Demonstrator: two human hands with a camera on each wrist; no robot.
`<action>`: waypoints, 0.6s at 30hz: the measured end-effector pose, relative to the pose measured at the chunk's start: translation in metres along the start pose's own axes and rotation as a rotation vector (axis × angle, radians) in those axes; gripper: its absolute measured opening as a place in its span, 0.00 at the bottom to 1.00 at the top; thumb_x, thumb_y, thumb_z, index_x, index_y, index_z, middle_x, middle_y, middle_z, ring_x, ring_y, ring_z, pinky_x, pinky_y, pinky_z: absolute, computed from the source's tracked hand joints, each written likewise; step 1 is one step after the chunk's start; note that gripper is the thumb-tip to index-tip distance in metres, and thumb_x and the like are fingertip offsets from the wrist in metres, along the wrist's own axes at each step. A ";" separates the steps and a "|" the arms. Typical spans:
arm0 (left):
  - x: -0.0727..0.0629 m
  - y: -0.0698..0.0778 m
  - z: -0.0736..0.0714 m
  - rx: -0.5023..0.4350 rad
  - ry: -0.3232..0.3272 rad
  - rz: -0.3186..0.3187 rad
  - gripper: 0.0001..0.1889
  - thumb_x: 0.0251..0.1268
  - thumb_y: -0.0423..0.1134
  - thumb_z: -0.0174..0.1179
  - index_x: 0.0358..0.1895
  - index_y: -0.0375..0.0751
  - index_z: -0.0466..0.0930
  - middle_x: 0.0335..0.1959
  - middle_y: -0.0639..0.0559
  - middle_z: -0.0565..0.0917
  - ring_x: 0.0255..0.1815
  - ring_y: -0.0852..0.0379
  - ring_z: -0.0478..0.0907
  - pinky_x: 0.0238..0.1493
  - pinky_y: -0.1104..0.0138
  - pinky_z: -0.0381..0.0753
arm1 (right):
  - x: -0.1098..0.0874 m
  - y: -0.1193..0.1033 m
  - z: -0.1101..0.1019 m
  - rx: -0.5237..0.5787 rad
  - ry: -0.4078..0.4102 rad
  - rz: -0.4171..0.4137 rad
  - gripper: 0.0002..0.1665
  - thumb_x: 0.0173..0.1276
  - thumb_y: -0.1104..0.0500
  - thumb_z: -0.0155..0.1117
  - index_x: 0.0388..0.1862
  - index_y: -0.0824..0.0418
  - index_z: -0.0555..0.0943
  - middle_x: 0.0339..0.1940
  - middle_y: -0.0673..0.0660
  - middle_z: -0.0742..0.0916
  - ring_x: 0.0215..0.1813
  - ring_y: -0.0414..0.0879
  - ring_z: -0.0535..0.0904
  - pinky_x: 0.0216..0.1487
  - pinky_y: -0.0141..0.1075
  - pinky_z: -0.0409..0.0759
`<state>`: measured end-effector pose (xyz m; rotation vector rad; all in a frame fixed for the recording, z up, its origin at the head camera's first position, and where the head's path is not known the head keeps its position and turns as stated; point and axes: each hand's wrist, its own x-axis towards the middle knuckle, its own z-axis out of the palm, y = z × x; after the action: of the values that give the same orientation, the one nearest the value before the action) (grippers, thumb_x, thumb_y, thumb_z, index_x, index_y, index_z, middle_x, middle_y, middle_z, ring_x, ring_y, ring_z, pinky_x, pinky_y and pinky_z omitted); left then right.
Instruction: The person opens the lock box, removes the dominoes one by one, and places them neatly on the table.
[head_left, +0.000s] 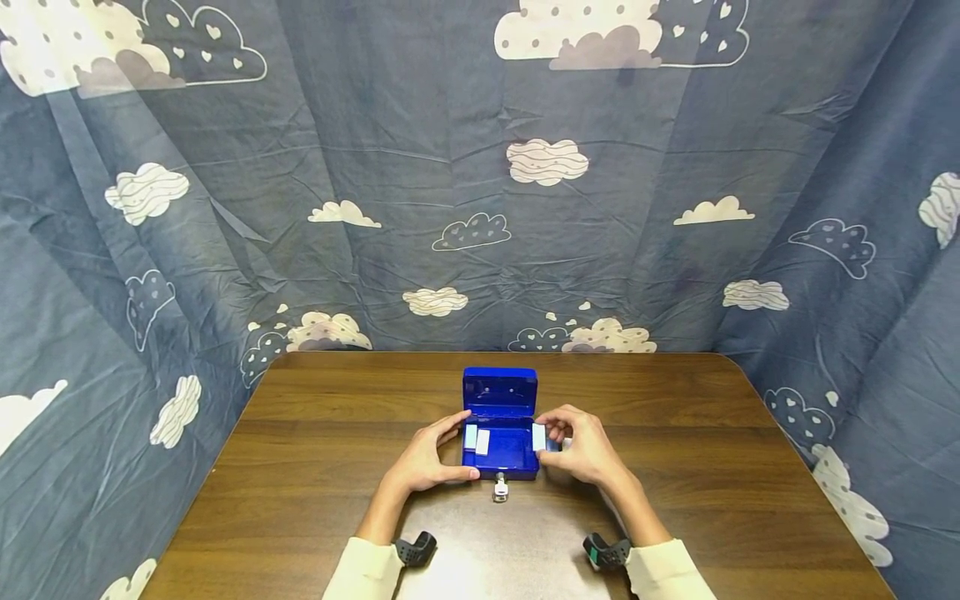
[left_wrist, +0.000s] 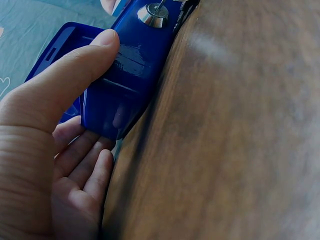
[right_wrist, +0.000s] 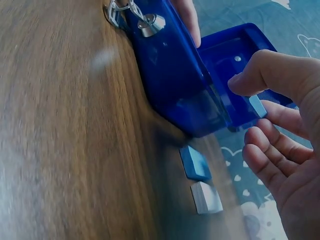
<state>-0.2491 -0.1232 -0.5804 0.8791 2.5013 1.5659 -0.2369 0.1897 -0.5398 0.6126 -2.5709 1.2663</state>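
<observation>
A small blue metal cash box [head_left: 504, 474] stands on the table with its lid [head_left: 499, 388] raised at the back. My left hand [head_left: 424, 457] holds the box by its left side, thumb on the front wall and fingers along the side. Between thumb and fingers, my right hand [head_left: 588, 447] pinches a pale blue block [right_wrist: 257, 106] at the right rim. Inside, against the left wall, lie a light blue block [head_left: 470, 437] and a white block [head_left: 482, 442]. Keys [head_left: 500, 490] hang from the front lock [right_wrist: 151, 25].
On the table just right of the box, partly behind my right hand in the head view, lie a blue block [right_wrist: 196, 163] and a white block [right_wrist: 206, 197]. The wooden table [head_left: 300, 483] ends at a cloud-patterned curtain [head_left: 420, 183] behind and beside it.
</observation>
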 end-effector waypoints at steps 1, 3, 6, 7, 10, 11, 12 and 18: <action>0.000 0.000 0.000 -0.001 0.000 -0.003 0.52 0.48 0.44 0.83 0.77 0.38 0.65 0.75 0.38 0.72 0.74 0.41 0.72 0.76 0.54 0.72 | -0.001 0.000 -0.001 -0.002 0.004 0.001 0.24 0.42 0.66 0.81 0.42 0.61 0.88 0.31 0.55 0.86 0.33 0.49 0.82 0.33 0.38 0.85; 0.000 -0.001 0.000 0.000 -0.004 -0.013 0.52 0.48 0.45 0.83 0.77 0.38 0.65 0.75 0.39 0.72 0.74 0.43 0.72 0.77 0.56 0.72 | -0.002 0.002 -0.004 -0.007 0.012 0.009 0.24 0.41 0.66 0.81 0.42 0.61 0.88 0.31 0.55 0.86 0.33 0.49 0.82 0.32 0.38 0.85; 0.000 -0.002 0.000 -0.002 -0.008 -0.017 0.52 0.48 0.45 0.83 0.77 0.38 0.65 0.75 0.40 0.72 0.75 0.43 0.71 0.78 0.56 0.71 | -0.005 0.005 -0.008 -0.009 0.021 0.028 0.23 0.41 0.67 0.81 0.42 0.61 0.88 0.31 0.54 0.85 0.33 0.51 0.82 0.32 0.38 0.85; 0.000 -0.002 0.000 -0.003 -0.009 -0.017 0.52 0.48 0.45 0.83 0.77 0.38 0.65 0.76 0.40 0.71 0.75 0.43 0.71 0.78 0.56 0.71 | -0.006 0.006 -0.010 -0.011 0.024 0.034 0.23 0.41 0.68 0.81 0.41 0.61 0.88 0.31 0.54 0.85 0.33 0.51 0.82 0.31 0.37 0.85; 0.000 -0.003 0.000 -0.003 -0.008 -0.021 0.52 0.48 0.46 0.83 0.78 0.39 0.65 0.76 0.40 0.71 0.75 0.43 0.71 0.78 0.56 0.71 | -0.009 0.010 -0.014 -0.020 0.029 0.041 0.23 0.41 0.67 0.82 0.41 0.61 0.88 0.31 0.55 0.85 0.32 0.52 0.82 0.31 0.36 0.84; 0.000 -0.003 0.000 -0.004 -0.006 -0.020 0.52 0.48 0.45 0.83 0.78 0.39 0.65 0.76 0.40 0.71 0.75 0.43 0.71 0.78 0.56 0.71 | -0.010 0.011 -0.015 -0.020 0.030 0.042 0.23 0.41 0.67 0.82 0.41 0.61 0.88 0.31 0.55 0.86 0.32 0.52 0.82 0.31 0.36 0.84; 0.000 -0.003 0.000 -0.006 -0.004 -0.013 0.52 0.48 0.45 0.83 0.77 0.38 0.65 0.75 0.40 0.72 0.75 0.42 0.72 0.77 0.55 0.71 | -0.010 0.012 -0.015 -0.020 0.031 0.044 0.23 0.42 0.67 0.82 0.41 0.60 0.88 0.31 0.55 0.86 0.32 0.52 0.82 0.31 0.36 0.84; 0.000 0.000 0.002 -0.022 0.016 0.030 0.51 0.47 0.39 0.83 0.76 0.31 0.65 0.73 0.34 0.73 0.72 0.36 0.73 0.75 0.48 0.73 | -0.016 0.016 -0.019 -0.011 0.041 0.062 0.23 0.42 0.66 0.82 0.41 0.61 0.88 0.30 0.55 0.86 0.32 0.49 0.82 0.31 0.36 0.85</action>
<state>-0.2488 -0.1219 -0.5814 0.9095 2.4875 1.6129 -0.2299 0.2177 -0.5456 0.5036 -2.5805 1.2686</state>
